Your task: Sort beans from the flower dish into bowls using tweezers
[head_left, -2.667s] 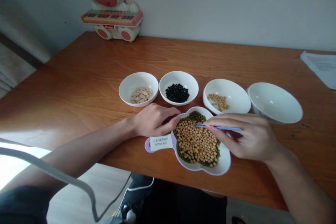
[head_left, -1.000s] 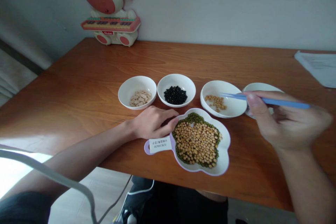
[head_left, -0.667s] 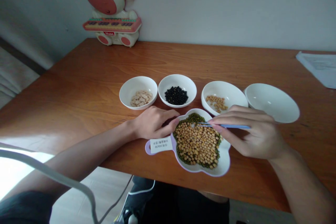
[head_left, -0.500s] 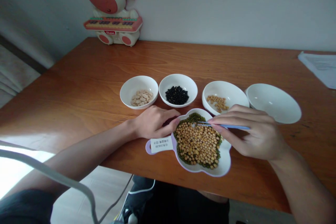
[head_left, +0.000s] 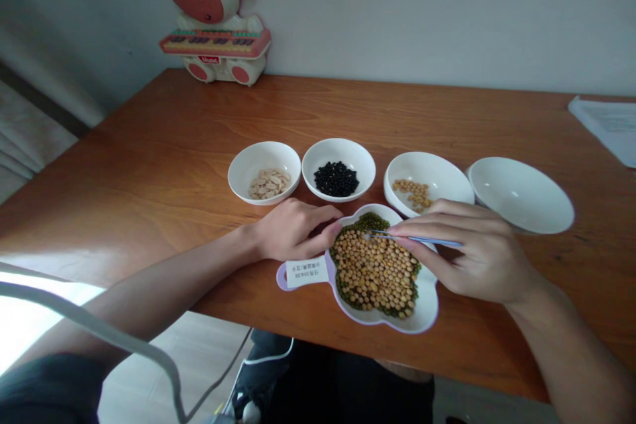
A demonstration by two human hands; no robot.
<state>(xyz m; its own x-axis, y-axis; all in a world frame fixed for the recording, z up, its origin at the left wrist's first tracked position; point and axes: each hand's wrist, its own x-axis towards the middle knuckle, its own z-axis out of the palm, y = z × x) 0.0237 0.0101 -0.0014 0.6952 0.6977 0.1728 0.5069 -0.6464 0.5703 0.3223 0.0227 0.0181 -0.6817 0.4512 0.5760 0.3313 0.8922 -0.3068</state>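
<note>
At 11 o'clock, against the white wall (head_left: 422, 13), a cow-shaped toy keyboard (head_left: 211, 20) at the far edge of the wooden tabletop (head_left: 149, 139). At 2 o'clock, printed papers (head_left: 609, 126) on the tabletop's corner. At 9 o'clock, pale curtain folds (head_left: 30, 159). At 7 o'clock, a grey cable (head_left: 99, 311) curving down, with a black-and-white shoe (head_left: 258, 371) beyond it.

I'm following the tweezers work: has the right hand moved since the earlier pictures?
Yes. The right hand was earlier out over the rightmost white bowl; now it is back over the flower-shaped dish, blue tweezers at the beans.
</note>
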